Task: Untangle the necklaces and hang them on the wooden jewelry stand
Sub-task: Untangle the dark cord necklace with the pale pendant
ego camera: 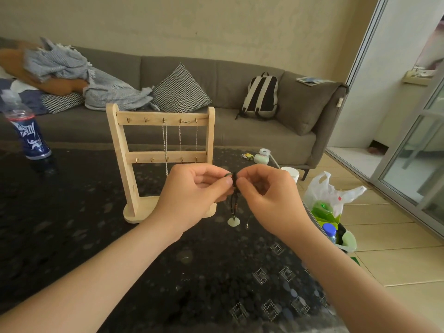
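Between 2 hands [192, 191] [271, 195], dark necklace [234, 203]

- The upper part of the dark cord necklace [233, 200] is hidden in the pinch of the left hand [189, 198] and right hand [266, 198]; no knot can be made out there.
- The left hand covers the right foot of the wooden stand [120, 150] and the lower ends of the silver chains [165, 145].
- The bottle [28, 133] at the left edge is blurred, and its label is unreadable.
- The edge of the table [144, 272] hides part of the plastic bag [329, 191].

Head view, forward-down, close over table [72, 236]
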Motion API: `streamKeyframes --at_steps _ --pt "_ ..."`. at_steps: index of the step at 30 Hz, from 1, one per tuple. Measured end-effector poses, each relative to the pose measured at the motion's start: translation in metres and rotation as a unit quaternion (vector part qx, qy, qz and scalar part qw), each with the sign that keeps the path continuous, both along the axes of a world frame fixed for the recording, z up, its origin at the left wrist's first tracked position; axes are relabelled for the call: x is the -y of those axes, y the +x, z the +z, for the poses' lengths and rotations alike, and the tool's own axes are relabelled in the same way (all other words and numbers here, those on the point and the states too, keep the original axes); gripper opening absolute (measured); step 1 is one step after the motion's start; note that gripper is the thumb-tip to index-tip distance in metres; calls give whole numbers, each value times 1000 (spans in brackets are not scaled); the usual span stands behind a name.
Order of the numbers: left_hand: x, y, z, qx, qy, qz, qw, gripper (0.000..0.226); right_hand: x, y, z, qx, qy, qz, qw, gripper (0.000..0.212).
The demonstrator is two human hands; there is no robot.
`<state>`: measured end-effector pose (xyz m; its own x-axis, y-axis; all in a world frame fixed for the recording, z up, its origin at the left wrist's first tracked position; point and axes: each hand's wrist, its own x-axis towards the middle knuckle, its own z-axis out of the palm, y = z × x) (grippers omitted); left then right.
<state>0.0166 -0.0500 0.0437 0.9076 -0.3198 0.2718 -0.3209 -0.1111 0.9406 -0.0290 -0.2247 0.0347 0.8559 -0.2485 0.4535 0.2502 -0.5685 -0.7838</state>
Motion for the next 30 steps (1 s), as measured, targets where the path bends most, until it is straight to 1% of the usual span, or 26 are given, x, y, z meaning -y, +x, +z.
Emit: streamKeyframes --at_steps 2,5,7,10,14,17,19,21,24,25,27,28,30 --pt "0 0 1 -39 -13 3 999 15 -1 -3 0 0 1 12 1000 8" --pt "-1 0 3 -71 -11 4 997 16 -3 -10 5 11 -32 -5 999 22" --pt "-2 -1 4 -81 -17 0 997 16 -4 -12 7 30 -61 -20 997 23" --pt "-3 -4 5 -68 -23 7 997 16 -4 -10 4 48 -105 -35 993 18" --pt "-4 -5 6 -44 -10 23 999 21 -3 -8 2 53 -106 -41 992 14" --pt "-4 -1 3 -33 4 44 998 20 -2 -9 2 60 -87 -22 994 14" --pt "-4 3 1 -40 8 51 998 21 1 -8 2 67 -98 -29 992 14" --pt "-4 6 0 -50 17 37 998 22 4 -6 2 72 -121 -44 989 19" --pt "-5 6 -1 -51 22 11 998 19 5 -7 3 53 -157 -54 985 23" --pt "-5 5 -1 -48 21 1 999 19 4 -8 3 40 -159 -48 985 19" --pt "-4 3 0 -51 13 -15 998 21 0 -8 3 17 -149 -37 988 5" --pt "-4 2 0 -58 7 -21 998 22 -2 -8 2 8 -146 -36 989 5" --pt "-3 2 0 -70 1 -28 997 23 -4 -5 -1 4 -147 -39 988 12"
